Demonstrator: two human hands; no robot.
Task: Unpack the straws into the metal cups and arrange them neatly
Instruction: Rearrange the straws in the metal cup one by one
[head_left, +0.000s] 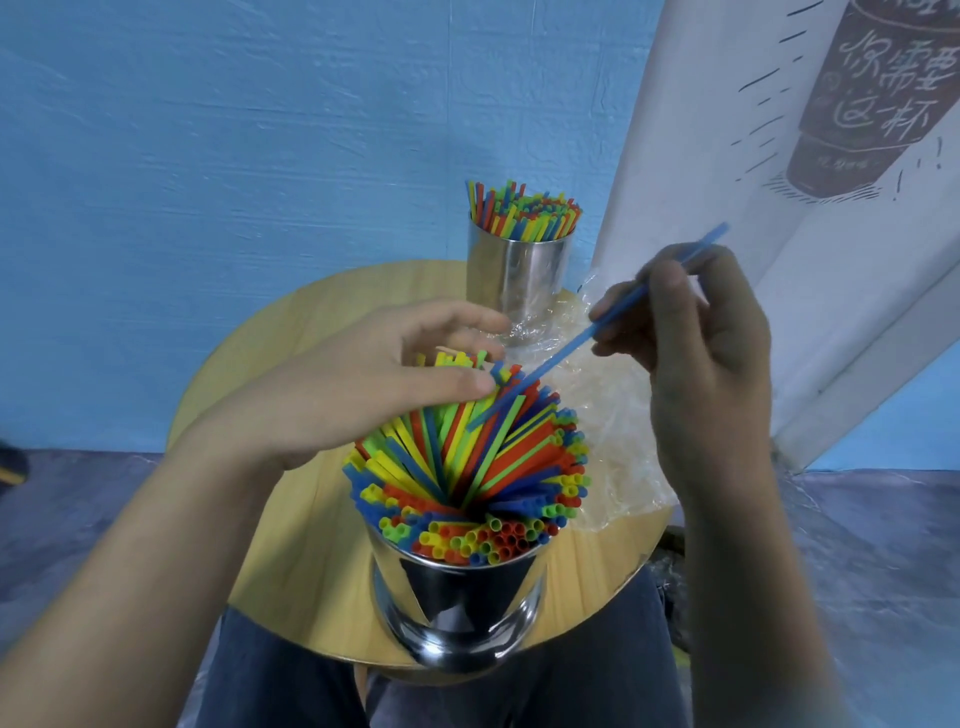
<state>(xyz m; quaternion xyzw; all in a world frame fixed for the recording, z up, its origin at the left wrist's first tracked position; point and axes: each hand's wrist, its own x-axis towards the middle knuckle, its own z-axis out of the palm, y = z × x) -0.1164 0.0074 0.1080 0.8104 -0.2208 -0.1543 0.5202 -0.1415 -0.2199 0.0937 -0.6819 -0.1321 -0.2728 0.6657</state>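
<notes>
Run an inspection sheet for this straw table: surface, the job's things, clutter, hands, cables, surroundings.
Surface: round wooden table; both cups stand on it.
Job's things: near metal cup is packed with coloured straws that fan out unevenly. The far metal cup also holds straws. One blue straw is slanted, with its lower end among the near cup's straws.
Clutter: crumpled clear plastic wrapper on the table's right side.
Hands: left hand rests on the near cup's straws with its fingers fairly straight. Right hand pinches the blue straw.
Cables: nothing seen.
Surroundings: blue wall behind; white poster with a cup drawing at right.
</notes>
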